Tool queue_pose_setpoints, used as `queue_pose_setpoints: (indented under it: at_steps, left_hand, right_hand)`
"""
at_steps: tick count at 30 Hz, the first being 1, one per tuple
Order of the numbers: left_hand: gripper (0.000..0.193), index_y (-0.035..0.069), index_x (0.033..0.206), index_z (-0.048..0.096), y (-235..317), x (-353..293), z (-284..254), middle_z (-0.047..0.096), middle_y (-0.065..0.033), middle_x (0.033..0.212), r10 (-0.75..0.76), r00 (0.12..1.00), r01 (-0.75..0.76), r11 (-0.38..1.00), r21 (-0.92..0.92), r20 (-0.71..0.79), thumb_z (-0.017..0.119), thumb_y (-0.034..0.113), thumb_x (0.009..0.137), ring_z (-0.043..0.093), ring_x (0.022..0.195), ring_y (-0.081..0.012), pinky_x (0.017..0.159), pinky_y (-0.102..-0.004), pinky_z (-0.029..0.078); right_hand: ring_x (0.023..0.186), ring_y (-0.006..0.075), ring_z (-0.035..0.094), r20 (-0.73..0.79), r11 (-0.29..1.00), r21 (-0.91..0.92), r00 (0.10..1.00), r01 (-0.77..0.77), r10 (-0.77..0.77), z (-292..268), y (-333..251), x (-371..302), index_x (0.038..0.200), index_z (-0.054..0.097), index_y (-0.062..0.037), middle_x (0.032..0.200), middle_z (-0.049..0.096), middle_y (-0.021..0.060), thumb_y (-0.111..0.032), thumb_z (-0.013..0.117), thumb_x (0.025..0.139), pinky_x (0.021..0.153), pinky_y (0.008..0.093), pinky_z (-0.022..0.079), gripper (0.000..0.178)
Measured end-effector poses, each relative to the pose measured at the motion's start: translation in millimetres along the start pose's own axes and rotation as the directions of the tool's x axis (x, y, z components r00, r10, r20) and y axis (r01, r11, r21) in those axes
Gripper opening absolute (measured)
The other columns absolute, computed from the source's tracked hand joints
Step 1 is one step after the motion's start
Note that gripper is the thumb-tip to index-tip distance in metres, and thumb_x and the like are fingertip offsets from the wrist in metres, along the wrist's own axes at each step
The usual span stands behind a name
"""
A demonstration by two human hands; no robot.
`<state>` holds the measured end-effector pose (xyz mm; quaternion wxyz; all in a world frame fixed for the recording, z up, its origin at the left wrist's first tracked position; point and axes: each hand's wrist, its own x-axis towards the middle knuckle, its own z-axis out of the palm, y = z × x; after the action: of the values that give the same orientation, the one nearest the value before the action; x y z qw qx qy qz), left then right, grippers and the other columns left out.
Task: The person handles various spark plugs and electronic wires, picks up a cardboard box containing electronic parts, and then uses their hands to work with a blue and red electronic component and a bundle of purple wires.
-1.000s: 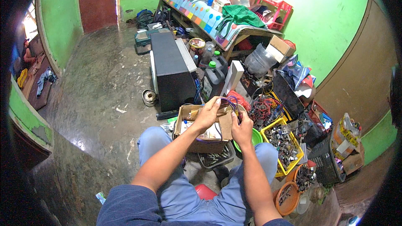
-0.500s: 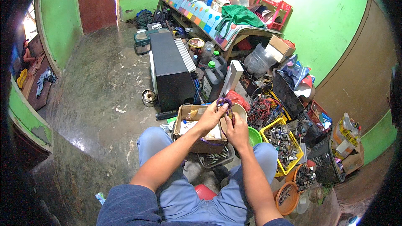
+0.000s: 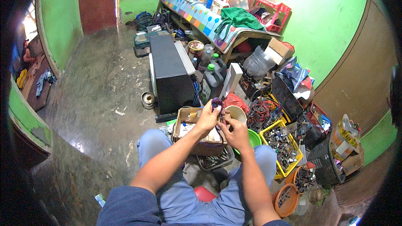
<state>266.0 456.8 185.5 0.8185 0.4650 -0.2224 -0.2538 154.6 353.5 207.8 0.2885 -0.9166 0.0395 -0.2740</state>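
Observation:
A loop of purple cable stands up out of my left hand, whose fingers are closed around it. Just to the right, my right hand is closed with its fingertips pinched near the cable, below the loop. Part of the strand is hidden between the fingers. Both hands hover over the right side of an open cardboard box, which holds white items. Between my knees, under the box, sits a grey plastic tray of small metal pieces.
Right of the box stand a cream tub, a green basin and a yellow crate full of small parts. Tangled red wires lie behind them. A black cabinet and dark jugs stand ahead.
My left hand has shifted slightly left with the cable. My right hand has turned, its fingertips now pointing left below the loop, and more of the cream tub shows.

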Motion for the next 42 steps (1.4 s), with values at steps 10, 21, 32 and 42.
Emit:
queue_pose_setpoints:
  at_steps: [10,21,32,42]
  left_hand:
    - [0.007,0.011,0.107,0.047,9.1,-0.2,-0.1,0.051,-0.0008,0.074,-0.129,0.991,0.128,0.991,-0.033,-0.019,0.041,0.014,0.104,0.047,0.048,-0.0103,0.044,-0.0257,0.041]
    - [0.086,0.019,0.121,0.042,18.1,-8.1,0.9,0.045,0.0024,0.063,-0.434,0.887,0.439,0.899,0.005,0.161,0.014,0.089,0.081,0.032,0.041,-0.0061,0.037,-0.0217,0.025]
    - [0.109,0.014,0.156,0.015,14.5,-9.7,-3.7,0.060,-0.0112,0.109,-0.378,0.898,0.304,0.903,0.304,0.226,0.004,0.090,0.079,0.048,0.056,-0.0091,0.043,-0.0231,0.037]
    - [0.078,0.022,0.157,0.018,30.8,-11.9,3.2,0.057,-0.0074,0.125,-0.444,0.876,0.365,0.866,0.341,0.190,0.025,0.071,0.097,0.050,0.069,-0.0072,0.048,-0.0200,0.040]
  right_hand:
    - [0.068,0.0275,0.066,-0.121,0.996,0.075,0.992,0.046,-0.037,-19.9,4.8,4.4,0.087,0.070,0.0010,0.078,0.068,0.0153,-0.013,0.067,0.090,0.061,0.0368,0.049,0.015]
    - [0.095,0.0304,0.066,-0.144,0.986,0.134,0.986,0.103,-0.083,-24.3,-3.9,11.6,0.117,0.064,-0.0003,0.105,0.067,0.0179,-0.012,0.068,0.089,0.083,0.0380,0.050,0.030]
    - [0.114,0.0290,0.060,0.314,0.951,0.287,0.949,-0.118,0.023,-35.2,-5.1,3.3,0.132,0.051,-0.0059,0.125,0.061,0.0173,-0.008,0.074,0.084,0.095,0.0397,0.046,0.053]
    - [0.084,0.0224,0.071,0.061,0.956,0.292,0.998,-0.016,-0.002,-24.4,-3.6,2.5,0.113,0.063,-0.0029,0.095,0.071,0.0142,-0.006,0.076,0.079,0.070,0.0330,0.054,0.036]
